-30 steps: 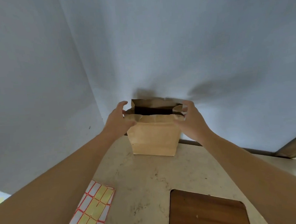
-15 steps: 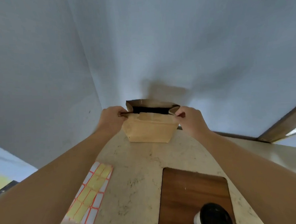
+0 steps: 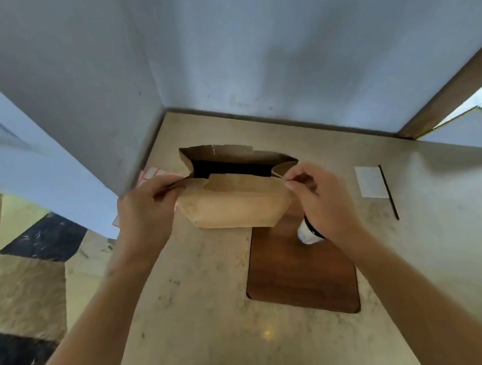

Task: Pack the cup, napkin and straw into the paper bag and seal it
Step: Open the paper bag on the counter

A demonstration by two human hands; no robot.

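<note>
Paper bag stands open mid-bench; my left hand and right hand each pinch a rim corner. Cup sits under my right wrist and may be knocked; napkin, straw unpacked at right.

One paper bag stands open toward the back left corner of the counter, pinched at its mouth by two hands, the left hand and the right hand. One wooden board lies mid-counter with one cup on its far end, mostly hidden behind the right hand. Toward the right edge lie one white napkin and one black straw just beside it, and one sticker sheet shows at the left edge
</note>
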